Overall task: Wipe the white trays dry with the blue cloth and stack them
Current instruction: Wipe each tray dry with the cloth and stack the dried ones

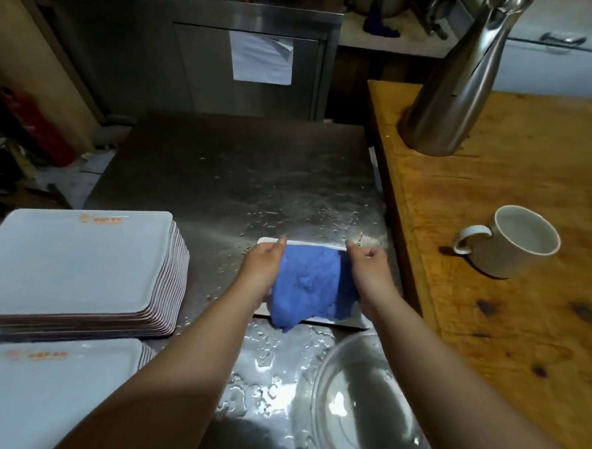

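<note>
Two hands hold one white tray (351,318) between them over the wet steel tabletop (228,172). The left hand (263,269) grips the tray's left edge and the right hand (371,274) grips its right edge, fingers curled round the rim. The blue cloth (310,287) lies bunched on the tray between both hands, touching them. Two stacks of white trays (73,260) sit to the left, well apart.
</note>
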